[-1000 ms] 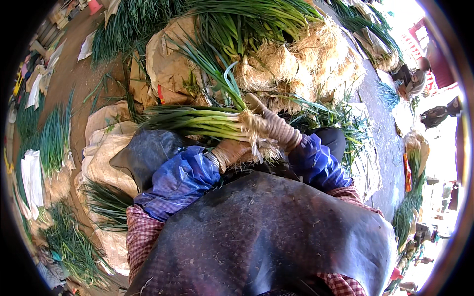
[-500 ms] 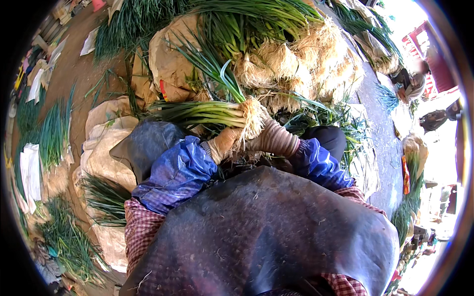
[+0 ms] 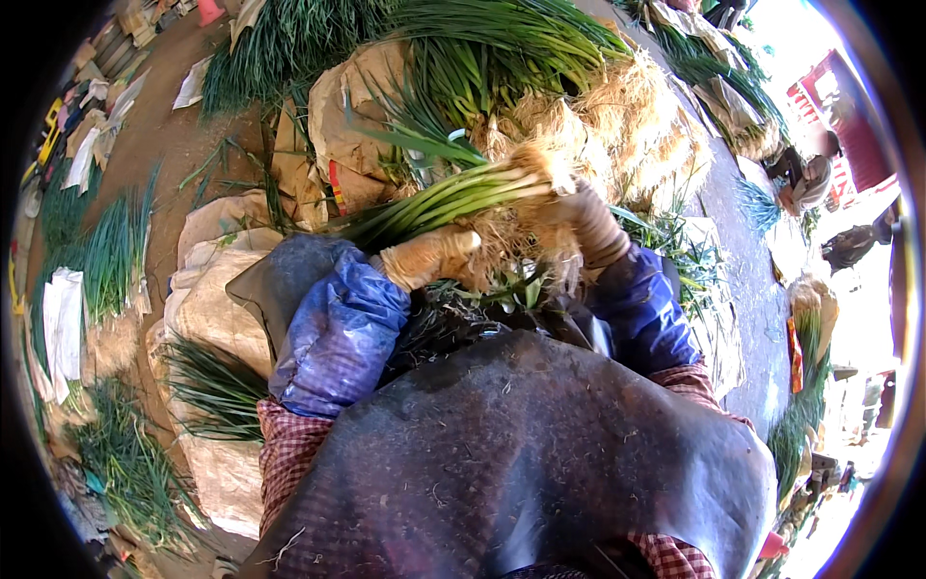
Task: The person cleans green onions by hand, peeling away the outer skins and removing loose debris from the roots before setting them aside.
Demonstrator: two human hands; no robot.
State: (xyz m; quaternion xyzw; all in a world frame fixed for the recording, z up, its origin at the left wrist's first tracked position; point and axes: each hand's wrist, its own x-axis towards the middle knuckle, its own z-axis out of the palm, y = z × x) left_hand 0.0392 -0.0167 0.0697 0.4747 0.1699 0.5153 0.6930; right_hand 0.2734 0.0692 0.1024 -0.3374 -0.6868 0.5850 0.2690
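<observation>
A bunch of green onions (image 3: 453,198) lies slantwise in front of me, its leafy green ends to the left and its pale roots up to the right. My left hand (image 3: 431,259), in a tan work glove, is closed round the stalks from below. My right hand (image 3: 588,227), also gloved, is against the root end; motion smears it and its fingers are hidden there. Brownish roots (image 3: 503,249) hang between the two hands. Below them, a dark heap of loose roots and trimmings (image 3: 449,323) sits in front of my apron (image 3: 540,434).
Ahead lies a large pile of green onions (image 3: 502,43) with bushy roots. Sacking (image 3: 217,318) spreads at my left, with loose green leaves (image 3: 217,386) on it. Leaf scraps (image 3: 690,261) lie at my right. Another person (image 3: 810,179) is at the far right.
The bunch has tilted, its root end rising to the right. My right hand has moved up and right, away from my left. Brown roots now show hanging below the bunch.
</observation>
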